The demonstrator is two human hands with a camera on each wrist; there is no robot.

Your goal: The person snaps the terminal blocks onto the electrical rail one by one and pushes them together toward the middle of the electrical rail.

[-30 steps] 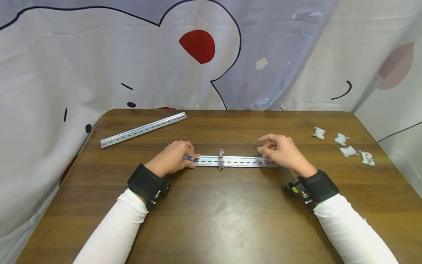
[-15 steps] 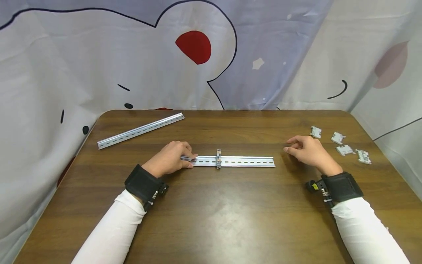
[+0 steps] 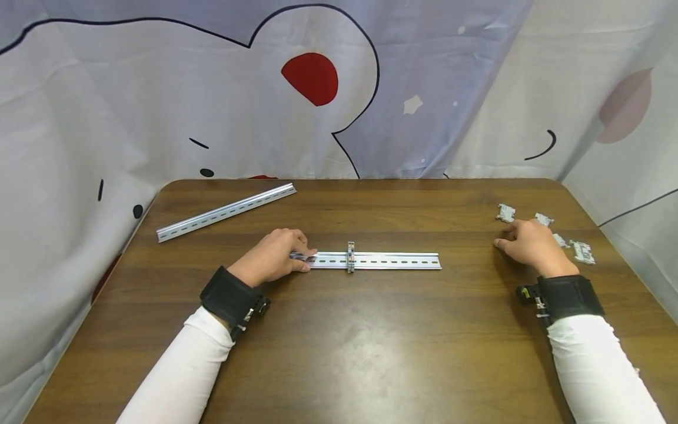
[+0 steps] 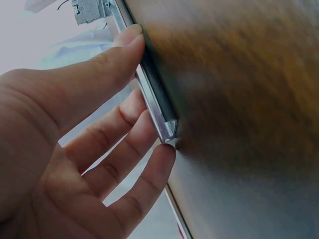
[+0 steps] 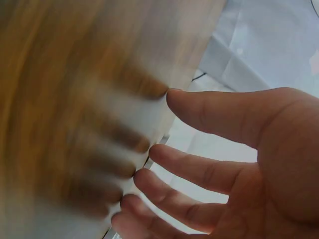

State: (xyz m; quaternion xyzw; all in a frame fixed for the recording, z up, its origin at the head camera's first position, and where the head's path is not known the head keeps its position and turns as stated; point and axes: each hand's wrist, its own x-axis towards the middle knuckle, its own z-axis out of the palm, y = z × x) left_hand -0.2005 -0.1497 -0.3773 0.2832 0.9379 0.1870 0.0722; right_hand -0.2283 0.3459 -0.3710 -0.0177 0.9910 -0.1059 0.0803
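Observation:
A slotted metal DIN rail (image 3: 397, 261) lies crosswise on the table, with one narrow terminal block (image 3: 351, 257) standing on it left of its middle. My left hand (image 3: 275, 254) holds the rail's left end; in the left wrist view the thumb lies along one edge of the rail (image 4: 155, 102) and the fingers are on the other side. Over at the right, my right hand (image 3: 532, 244) is low among loose grey terminal blocks (image 3: 584, 252), partly covering one of them (image 3: 559, 240). Its fingers (image 5: 199, 169) are spread and loosely bent, with nothing visible between them.
A second DIN rail (image 3: 228, 212) lies slanted at the back left of the wooden table (image 3: 339, 341). Two more loose terminal blocks, one at the back (image 3: 505, 212) and one behind my right hand (image 3: 542, 219), lie at the right. A printed curtain (image 3: 212, 88) hangs behind the table.
My right hand has left the rail's right end and moved right to the loose terminal blocks. The left hand stays on the rail's left end.

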